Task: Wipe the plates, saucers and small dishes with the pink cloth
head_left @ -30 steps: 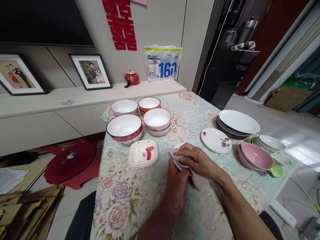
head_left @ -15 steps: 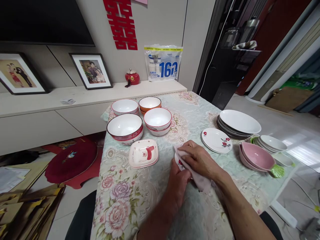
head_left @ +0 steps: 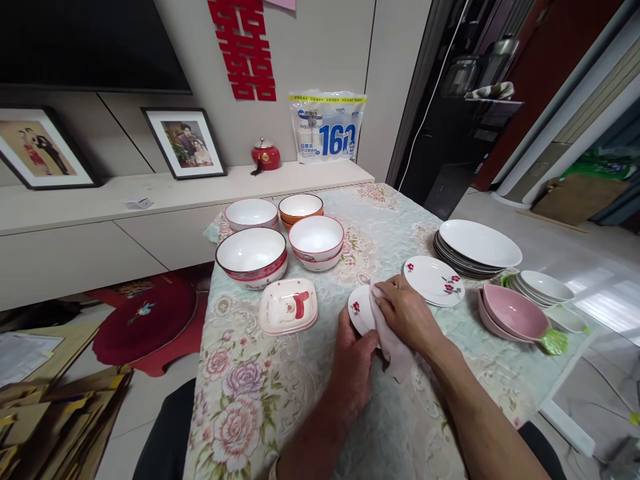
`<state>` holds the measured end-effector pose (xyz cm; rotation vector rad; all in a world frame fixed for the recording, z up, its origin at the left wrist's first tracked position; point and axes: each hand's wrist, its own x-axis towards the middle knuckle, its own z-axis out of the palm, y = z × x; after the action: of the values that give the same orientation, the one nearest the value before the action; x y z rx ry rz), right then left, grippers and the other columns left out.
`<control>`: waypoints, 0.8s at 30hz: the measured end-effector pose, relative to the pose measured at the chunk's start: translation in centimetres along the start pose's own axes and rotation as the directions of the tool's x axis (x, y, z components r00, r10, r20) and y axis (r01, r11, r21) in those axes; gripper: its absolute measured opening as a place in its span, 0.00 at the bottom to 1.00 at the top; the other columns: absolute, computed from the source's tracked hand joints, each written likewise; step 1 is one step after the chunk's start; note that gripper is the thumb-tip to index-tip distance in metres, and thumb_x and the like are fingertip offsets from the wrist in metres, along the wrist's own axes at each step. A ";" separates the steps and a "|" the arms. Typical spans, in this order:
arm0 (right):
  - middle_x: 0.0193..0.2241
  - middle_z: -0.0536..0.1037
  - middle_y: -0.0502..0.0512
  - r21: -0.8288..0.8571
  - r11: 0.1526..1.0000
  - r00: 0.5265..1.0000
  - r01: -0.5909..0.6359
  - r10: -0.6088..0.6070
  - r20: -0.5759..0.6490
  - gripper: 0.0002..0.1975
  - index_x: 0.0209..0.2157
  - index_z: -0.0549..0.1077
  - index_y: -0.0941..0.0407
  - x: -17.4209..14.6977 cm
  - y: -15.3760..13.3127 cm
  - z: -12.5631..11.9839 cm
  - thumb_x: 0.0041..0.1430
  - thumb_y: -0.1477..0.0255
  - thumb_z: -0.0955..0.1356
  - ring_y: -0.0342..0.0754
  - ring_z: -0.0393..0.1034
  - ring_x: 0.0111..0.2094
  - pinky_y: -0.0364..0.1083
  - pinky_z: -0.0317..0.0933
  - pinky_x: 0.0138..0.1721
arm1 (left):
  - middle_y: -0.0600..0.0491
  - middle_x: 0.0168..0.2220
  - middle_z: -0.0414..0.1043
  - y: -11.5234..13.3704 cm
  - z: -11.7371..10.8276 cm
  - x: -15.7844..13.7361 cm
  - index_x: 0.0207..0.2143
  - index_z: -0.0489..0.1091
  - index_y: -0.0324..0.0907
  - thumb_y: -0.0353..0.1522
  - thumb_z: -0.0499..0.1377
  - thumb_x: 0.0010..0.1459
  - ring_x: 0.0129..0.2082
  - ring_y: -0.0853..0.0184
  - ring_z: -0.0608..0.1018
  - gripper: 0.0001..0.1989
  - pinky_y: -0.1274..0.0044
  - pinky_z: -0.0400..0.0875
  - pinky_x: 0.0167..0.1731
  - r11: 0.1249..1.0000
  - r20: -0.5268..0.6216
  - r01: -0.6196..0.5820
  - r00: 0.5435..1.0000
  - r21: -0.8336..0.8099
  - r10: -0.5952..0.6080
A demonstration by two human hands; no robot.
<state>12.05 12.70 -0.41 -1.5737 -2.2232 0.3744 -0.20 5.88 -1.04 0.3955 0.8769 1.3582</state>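
A small white plate (head_left: 361, 312) with red flowers is gripped at its near left rim by my left hand (head_left: 354, 357), thumb on top. My right hand (head_left: 407, 310) clutches a pale pinkish-grey cloth (head_left: 393, 347) against the plate's right side, and the cloth's end hangs down toward me. The cloth and fingers cover the right part of the plate. Just beyond my right hand lie flower-patterned plates (head_left: 433, 281), stacked on the table. To the left of my hands sits a squarish dish (head_left: 289, 307) with a red-scarfed bear picture.
Stacked bowls (head_left: 251, 257) stand at the table's back left. On the right are large white plates (head_left: 480, 243), pink leaf-shaped bowls (head_left: 517, 313) and small white dishes (head_left: 546, 287). A floral cloth (head_left: 235, 400) covers the table. Behind it runs a low cabinet (head_left: 195, 193).
My right hand and the cloth have slid right across the plate, uncovering more of its left face. My left hand keeps its hold on the rim.
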 end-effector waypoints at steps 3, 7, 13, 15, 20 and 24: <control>0.43 0.73 0.57 0.256 0.942 0.964 0.218 -0.248 0.091 0.16 0.49 0.75 0.54 -0.2 -1.1 -0.3 0.62 0.78 0.64 0.48 0.69 0.45 0.46 0.63 0.47 | 0.52 0.40 0.76 0.1 -0.1 0.2 0.47 0.68 0.42 0.22 0.58 0.40 0.38 0.65 0.76 0.27 0.77 0.67 0.35 0.999 0.046 0.008 0.999 -0.037 -0.006; 0.45 0.73 0.55 0.413 0.858 0.919 0.305 -0.379 0.107 0.17 0.50 0.76 0.52 -0.1 -0.9 -0.5 0.62 0.78 0.65 0.47 0.69 0.48 0.46 0.63 0.50 | 0.54 0.38 0.76 0.5 -0.2 0.1 0.46 0.70 0.42 0.20 0.58 0.37 0.37 0.66 0.75 0.29 0.78 0.66 0.35 0.997 0.061 0.028 0.998 -0.067 -0.024; 0.44 0.73 0.60 0.025 1.000 0.997 -0.014 0.016 -0.078 0.17 0.50 0.75 0.56 0.3 1.3 0.4 0.62 0.75 0.64 0.52 0.70 0.43 0.50 0.63 0.46 | 0.51 0.40 0.78 0.5 -0.3 -0.1 0.49 0.73 0.42 0.23 0.61 0.39 0.39 0.64 0.75 0.30 0.75 0.67 0.38 0.993 0.103 0.076 0.992 -0.095 -0.066; 0.43 0.73 0.61 -0.027 0.998 0.994 -0.058 0.055 -0.093 0.16 0.49 0.76 0.56 0.3 1.2 0.5 0.62 0.75 0.64 0.52 0.70 0.42 0.50 0.64 0.45 | 0.50 0.41 0.78 0.4 -0.4 0.0 0.49 0.73 0.41 0.26 0.64 0.42 0.42 0.61 0.76 0.27 0.73 0.68 0.41 0.991 0.109 0.068 0.993 -0.115 -0.055; 0.44 0.73 0.57 0.331 0.906 0.956 0.262 -0.290 0.037 0.17 0.51 0.75 0.52 0.0 -0.7 -0.3 0.63 0.77 0.63 0.49 0.70 0.46 0.48 0.64 0.48 | 0.48 0.42 0.78 0.0 -0.6 0.3 0.44 0.74 0.41 0.36 0.69 0.47 0.48 0.58 0.76 0.20 0.71 0.67 0.47 0.990 0.115 0.031 0.993 -0.140 -0.015; 0.45 0.73 0.57 0.442 0.847 0.942 0.295 -0.335 0.014 0.16 0.51 0.75 0.51 0.0 -0.9 -0.4 0.64 0.76 0.64 0.49 0.70 0.47 0.48 0.64 0.49 | 0.49 0.39 0.78 -0.4 -0.9 0.5 0.40 0.74 0.40 0.41 0.69 0.48 0.46 0.59 0.77 0.19 0.71 0.68 0.46 0.991 0.076 0.019 0.997 -0.135 -0.008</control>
<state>11.49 12.41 0.34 -0.9546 -2.2122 0.7920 -0.61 6.09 -2.01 0.3327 0.7195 1.3732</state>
